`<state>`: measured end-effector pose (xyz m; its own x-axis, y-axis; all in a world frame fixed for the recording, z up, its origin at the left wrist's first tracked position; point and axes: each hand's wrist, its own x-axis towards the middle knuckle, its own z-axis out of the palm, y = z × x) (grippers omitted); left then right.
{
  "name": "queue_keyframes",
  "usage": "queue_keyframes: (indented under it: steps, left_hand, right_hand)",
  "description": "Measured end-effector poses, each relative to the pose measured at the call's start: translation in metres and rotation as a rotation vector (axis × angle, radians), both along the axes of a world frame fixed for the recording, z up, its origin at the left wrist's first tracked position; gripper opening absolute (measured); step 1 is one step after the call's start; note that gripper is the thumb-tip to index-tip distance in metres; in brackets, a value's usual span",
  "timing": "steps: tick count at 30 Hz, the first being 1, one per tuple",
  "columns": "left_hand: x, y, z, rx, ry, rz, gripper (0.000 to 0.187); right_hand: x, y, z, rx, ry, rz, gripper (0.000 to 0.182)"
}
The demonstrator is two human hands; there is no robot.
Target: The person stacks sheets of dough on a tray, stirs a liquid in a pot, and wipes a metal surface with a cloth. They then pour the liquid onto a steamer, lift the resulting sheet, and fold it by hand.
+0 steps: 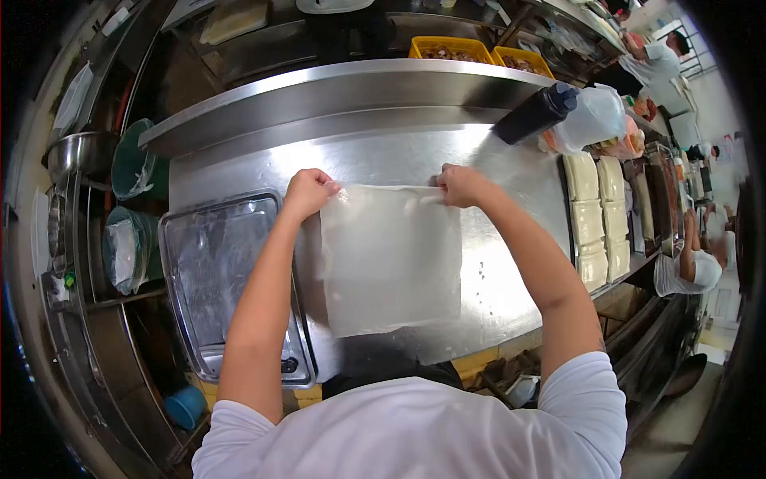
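A thin, whitish, see-through square sheet (391, 263) is spread over the steel worktable (511, 303), its near edge close to my body. My left hand (311, 191) pinches its far left corner between thumb and fingers. At the far right corner, my right hand (460, 186) is closed on the same edge. That far edge runs nearly straight between the two hands. Left of the sheet, partly behind my left forearm, lies a shallow metal tray (169, 271) with a wet, cloudy bottom.
A dark squeeze bottle (536, 113) and a translucent plastic jug (592, 120) stand at the back right. Pale yellow folded blocks (589, 222) fill a tray on the right. Yellow baskets (452, 49) sit beyond the raised ledge (335, 92). Other people (692, 267) work farther right.
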<state>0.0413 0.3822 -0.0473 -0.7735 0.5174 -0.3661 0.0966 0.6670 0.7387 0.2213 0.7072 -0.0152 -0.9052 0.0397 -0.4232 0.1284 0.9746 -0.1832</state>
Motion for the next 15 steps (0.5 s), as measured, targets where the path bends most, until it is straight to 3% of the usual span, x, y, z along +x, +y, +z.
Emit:
queue_keyframes:
  steps: [10,15]
  left_hand:
    - [0.014,-0.004,0.008,0.108,-0.124,0.104,0.019]
    - [0.022,-0.018,0.02,0.245,-0.15,0.091,0.016]
  right_hand:
    - [0.034,0.003,0.011,-0.232,0.161,-0.339,0.018]
    - [0.056,-0.004,0.034,-0.279,0.311,-0.356,0.019]
